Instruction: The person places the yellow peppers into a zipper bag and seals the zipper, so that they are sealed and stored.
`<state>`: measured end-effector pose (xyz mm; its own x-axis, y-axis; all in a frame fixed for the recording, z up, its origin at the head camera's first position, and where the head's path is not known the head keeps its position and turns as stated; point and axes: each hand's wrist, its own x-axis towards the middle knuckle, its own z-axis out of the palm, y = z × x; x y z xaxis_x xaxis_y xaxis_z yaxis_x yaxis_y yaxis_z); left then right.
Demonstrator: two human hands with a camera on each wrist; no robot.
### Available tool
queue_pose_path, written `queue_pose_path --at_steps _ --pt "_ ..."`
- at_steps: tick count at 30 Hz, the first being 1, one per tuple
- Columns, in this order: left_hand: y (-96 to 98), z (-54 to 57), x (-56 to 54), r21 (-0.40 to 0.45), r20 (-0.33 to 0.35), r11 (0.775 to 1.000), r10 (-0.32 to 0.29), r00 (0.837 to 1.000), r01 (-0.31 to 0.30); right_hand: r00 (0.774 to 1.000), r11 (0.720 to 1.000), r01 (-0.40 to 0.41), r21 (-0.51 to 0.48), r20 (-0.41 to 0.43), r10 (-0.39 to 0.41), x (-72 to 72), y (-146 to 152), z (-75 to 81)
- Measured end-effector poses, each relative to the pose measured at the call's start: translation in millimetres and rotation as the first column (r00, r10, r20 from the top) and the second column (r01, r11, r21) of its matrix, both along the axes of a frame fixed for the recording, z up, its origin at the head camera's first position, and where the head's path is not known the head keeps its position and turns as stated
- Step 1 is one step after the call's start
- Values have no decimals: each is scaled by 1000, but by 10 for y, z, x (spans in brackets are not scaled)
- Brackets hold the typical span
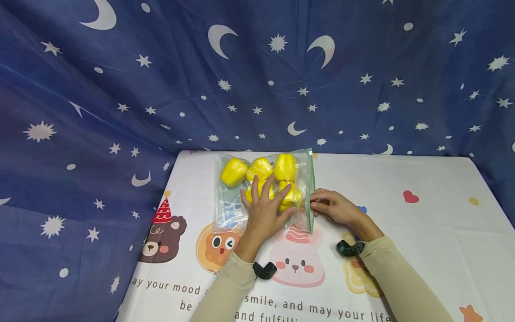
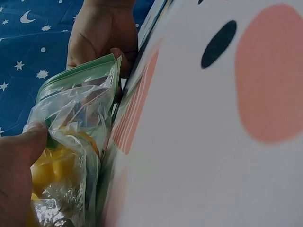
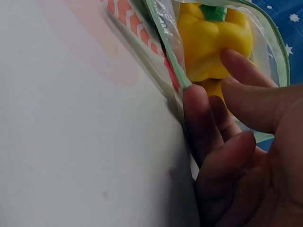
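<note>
A clear zip bag (image 1: 225, 201) with a green zip strip (image 1: 311, 179) lies on the table, several yellow bell peppers (image 1: 234, 172) inside it. My left hand (image 1: 263, 212) rests on the bag with fingers spread over the nearer peppers. At the bag's right edge, my right hand (image 1: 335, 206) holds the zip strip with curled fingers. In the right wrist view the bag's mouth gapes, showing a yellow bell pepper (image 3: 213, 42) with a green stem end behind the fingertips. The left wrist view shows the left thumb (image 2: 21, 156) against the plastic.
A white tablecloth (image 1: 434, 250) printed with cartoon animals and lettering covers the table. Behind it and along the left side hangs a dark blue curtain (image 1: 257, 62) with moons and stars. Each wrist wears a black camera band (image 1: 264, 270).
</note>
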<state>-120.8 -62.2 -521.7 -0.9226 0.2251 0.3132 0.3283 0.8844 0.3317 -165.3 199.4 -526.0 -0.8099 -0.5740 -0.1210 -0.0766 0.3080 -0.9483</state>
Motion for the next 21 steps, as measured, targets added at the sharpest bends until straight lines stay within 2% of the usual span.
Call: queue_pose_path --at_steps 6,14,21 --pt "-23 5 -14 18 -12 1000 3 1000 -3 1000 1000 -10 19 14 10 -21 20 -13" --pt "-41 21 -3 23 12 1000 8 1000 -9 993 999 52 12 107 -53 -16 39 -10" --pt "-60 110 9 -10 31 1000 0 1000 0 975 987 155 -41 169 -146 -14 93 11"
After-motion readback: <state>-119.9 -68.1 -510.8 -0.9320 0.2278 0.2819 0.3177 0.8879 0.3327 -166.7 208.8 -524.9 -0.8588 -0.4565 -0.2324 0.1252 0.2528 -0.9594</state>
